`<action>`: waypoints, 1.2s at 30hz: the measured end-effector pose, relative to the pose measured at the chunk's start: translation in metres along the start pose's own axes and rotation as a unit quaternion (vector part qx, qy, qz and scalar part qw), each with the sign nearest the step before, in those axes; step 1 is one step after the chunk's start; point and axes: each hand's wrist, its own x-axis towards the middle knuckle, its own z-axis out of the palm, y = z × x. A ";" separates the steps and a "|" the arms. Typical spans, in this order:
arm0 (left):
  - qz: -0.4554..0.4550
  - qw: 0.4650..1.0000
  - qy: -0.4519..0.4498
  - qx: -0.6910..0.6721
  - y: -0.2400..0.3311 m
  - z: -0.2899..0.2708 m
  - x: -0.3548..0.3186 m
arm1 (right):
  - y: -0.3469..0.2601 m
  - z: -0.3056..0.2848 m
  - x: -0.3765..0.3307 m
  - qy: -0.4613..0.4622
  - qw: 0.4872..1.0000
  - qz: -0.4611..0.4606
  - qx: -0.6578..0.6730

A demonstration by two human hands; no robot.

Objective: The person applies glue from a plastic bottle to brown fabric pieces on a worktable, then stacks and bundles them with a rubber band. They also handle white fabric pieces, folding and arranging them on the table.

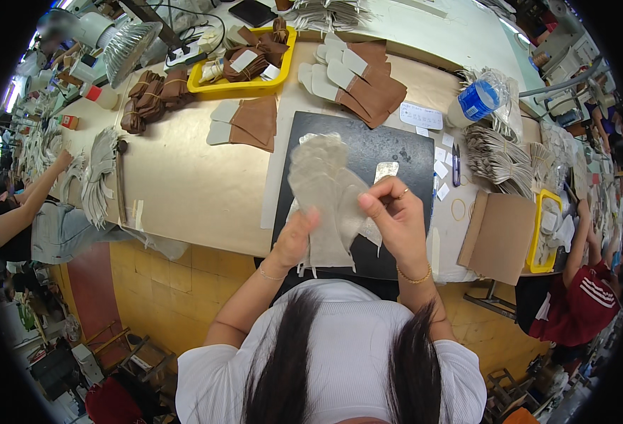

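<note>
My left hand (pixel 294 239) and my right hand (pixel 395 215) both grip a fanned stack of thin, pale beige fabric pieces (pixel 323 189), held just above a black cutting mat (pixel 368 159) on the tan worktable (pixel 184 184). The left thumb presses the lower edge of the stack. The right fingers pinch its right side, with a ring on one finger and a bracelet at the wrist. A small silvery strip (pixel 385 170) lies on the mat behind my right hand.
Brown and white cut pieces (pixel 357 81) lie fanned beyond the mat, with another pair (pixel 244 121) at its left. A yellow tray (pixel 244 60) holds brown bundles. A cardboard folder (pixel 499 237), scissors (pixel 456 164) and paper stacks (pixel 499 159) sit right. Other people work at both sides.
</note>
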 end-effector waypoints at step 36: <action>-0.027 0.995 -0.100 -0.003 0.034 -0.018 -0.013 | 0.009 0.041 0.034 -0.130 0.990 -0.033 0.042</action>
